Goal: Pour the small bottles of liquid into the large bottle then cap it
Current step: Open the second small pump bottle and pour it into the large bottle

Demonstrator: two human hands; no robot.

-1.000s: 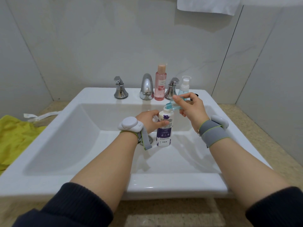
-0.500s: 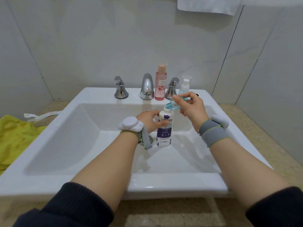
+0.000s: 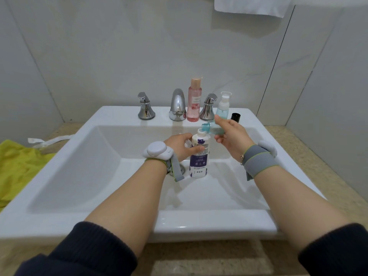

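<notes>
**Small blue bottle tipped at the mouth of the large one**

The large white bottle (image 3: 199,154) stands upright and uncapped in the basin of the sink (image 3: 123,222), just right of the drain. The left hand (image 3: 182,145) grips its middle, fingers and thumb curled round the purple label. The right hand (image 3: 231,134) pinches a small blue bottle (image 3: 211,129) between thumb and fingertips — the bottle lies tilted on its side, its ribbed neck pointing left and sitting just above the large bottle's open mouth. On the far ledge stand a pink bottle (image 3: 194,100) between the faucet (image 3: 177,105) and the right tap handle (image 3: 208,107), a pale blue pump bottle (image 3: 223,105) further right, and a black cap (image 3: 235,117) beside it. A yellow cloth (image 3: 18,166) lies on the counter at the left.
</notes>
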